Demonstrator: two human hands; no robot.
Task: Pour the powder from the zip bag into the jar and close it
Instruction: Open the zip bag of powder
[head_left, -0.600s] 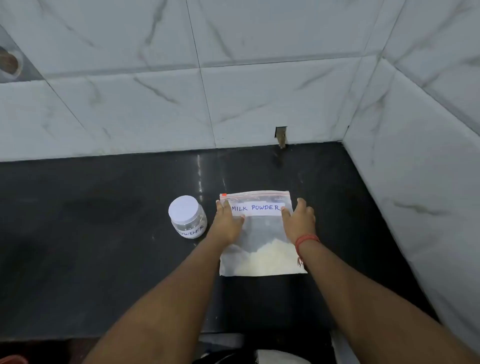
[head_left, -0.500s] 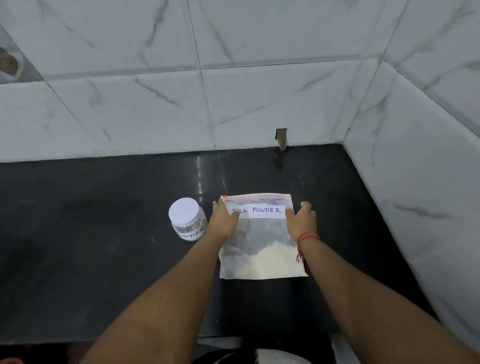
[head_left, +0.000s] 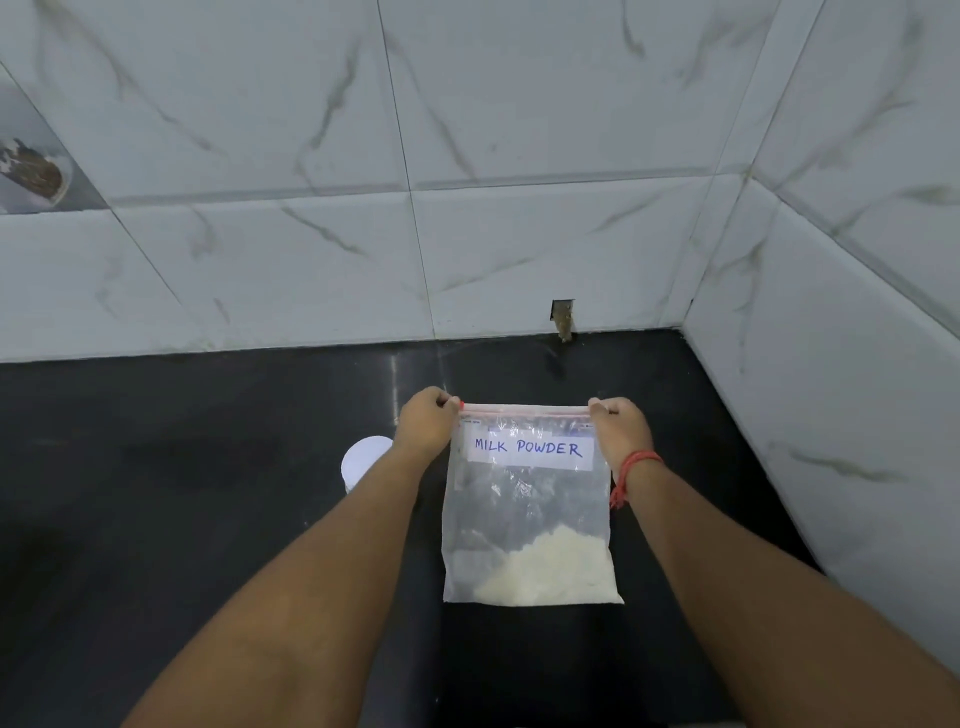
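Note:
A clear zip bag (head_left: 527, 504) labelled "MILK POWDER" hangs upright above the black counter (head_left: 208, 519), with pale powder settled in its bottom. My left hand (head_left: 426, 423) pinches its top left corner and my right hand (head_left: 621, 426) pinches its top right corner, at the red zip strip, which looks sealed. The jar (head_left: 361, 460), with a white lid on it, stands on the counter to the left; my left forearm hides most of it.
White marble-patterned tiled walls (head_left: 467, 208) close the counter at the back and on the right. A small notch (head_left: 562, 317) sits at the base of the back wall. A red thread band circles my right wrist.
Both hands moved from lying on the flat bag to its top corners and lifted it upright off the counter. My left forearm now covers much of the jar.

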